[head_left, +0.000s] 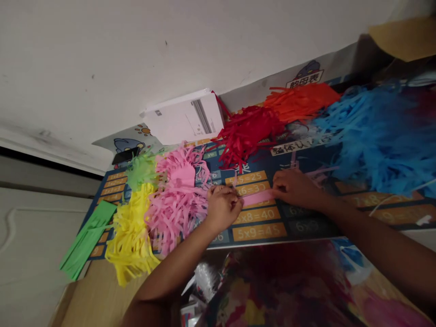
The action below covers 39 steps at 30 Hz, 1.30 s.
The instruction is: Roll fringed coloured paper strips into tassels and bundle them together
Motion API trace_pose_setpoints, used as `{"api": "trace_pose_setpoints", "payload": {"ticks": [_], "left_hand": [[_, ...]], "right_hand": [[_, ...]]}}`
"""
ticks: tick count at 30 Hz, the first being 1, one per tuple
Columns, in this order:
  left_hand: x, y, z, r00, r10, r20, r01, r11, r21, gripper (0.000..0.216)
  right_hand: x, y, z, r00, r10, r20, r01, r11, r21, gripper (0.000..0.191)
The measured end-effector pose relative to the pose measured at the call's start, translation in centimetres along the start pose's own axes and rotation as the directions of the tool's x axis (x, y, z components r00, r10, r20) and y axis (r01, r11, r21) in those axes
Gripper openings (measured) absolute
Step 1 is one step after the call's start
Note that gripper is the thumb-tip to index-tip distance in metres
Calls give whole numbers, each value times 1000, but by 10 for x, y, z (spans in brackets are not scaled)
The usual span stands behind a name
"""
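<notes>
A narrow strip of pink paper (257, 197) lies stretched between my two hands over the printed table mat (259, 231). My left hand (223, 206) pinches its left end, fingers curled. At the other end my right hand (298, 188) grips the strip between thumb and fingers. Thin pink fringes stick out beyond both hands. Left of my left hand sits a heap of pink fringed paper (177, 209), with yellow fringed paper (131, 231) and light green fringed paper (141, 170) beside it.
Red (248, 131) and orange fringed paper (303, 102) lie at the back, and a large blue fringed pile (391, 136) at right. A white box (184, 118) leans on the wall. Folded green paper (88, 240) overhangs the left edge, near a dark phone-like object (126, 156).
</notes>
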<state>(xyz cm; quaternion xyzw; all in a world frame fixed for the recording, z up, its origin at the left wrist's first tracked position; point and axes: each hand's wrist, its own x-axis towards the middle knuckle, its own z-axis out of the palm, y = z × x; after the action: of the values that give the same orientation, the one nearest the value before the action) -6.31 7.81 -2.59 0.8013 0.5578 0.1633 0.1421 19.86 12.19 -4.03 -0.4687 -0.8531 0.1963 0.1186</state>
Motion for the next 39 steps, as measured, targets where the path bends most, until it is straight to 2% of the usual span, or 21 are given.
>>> {"api": "trace_pose_setpoints", "payload": {"ticks": [13, 16, 17, 19, 21, 23, 26, 28, 33, 35, 39], "left_hand": [[5, 1, 4, 1000, 7, -5, -7, 996, 90, 25], [4, -3, 4, 998, 35, -51, -28, 992, 125, 13], [4, -4, 4, 994, 75, -76, -63, 987, 147, 7], [1, -6, 2, 966, 236, -107, -209, 953, 219, 10], [-3, -6, -3, 899, 433, -66, -394, 865, 310, 15], [-8, -2, -8, 847, 531, 22, -499, 781, 375, 19], [-10, 8, -15, 860, 496, 124, -499, 763, 410, 28], [-8, 15, -18, 881, 443, 166, -470, 784, 406, 31], [2, 23, -16, 909, 365, 202, -417, 812, 409, 18], [2, 20, -14, 921, 357, 157, -390, 836, 386, 21], [-4, 8, -12, 944, 328, 41, -325, 901, 287, 21]], "right_hand": [[2, 0, 4, 999, 10, -32, -11, 1000, -15, 25], [2, -1, 3, 998, 52, -40, -52, 999, 11, 20], [2, -2, 1, 997, 64, -52, -64, 998, 19, 18], [-1, -5, -2, 993, 49, -109, -52, 998, -22, 12], [-6, -12, -7, 983, -49, -176, 20, 987, -160, 5], [-11, -20, -11, 966, -203, -163, 148, 943, -299, 5], [-15, -30, -13, 924, -381, -21, 345, 860, -376, 10], [-14, -32, -13, 911, -410, 41, 390, 827, -405, 13], [-8, -25, -13, 942, -335, 8, 316, 880, -356, 13], [-9, -24, -13, 948, -318, -9, 299, 900, -317, 9], [-12, -17, -10, 950, -306, -59, 279, 919, -280, 13]]}}
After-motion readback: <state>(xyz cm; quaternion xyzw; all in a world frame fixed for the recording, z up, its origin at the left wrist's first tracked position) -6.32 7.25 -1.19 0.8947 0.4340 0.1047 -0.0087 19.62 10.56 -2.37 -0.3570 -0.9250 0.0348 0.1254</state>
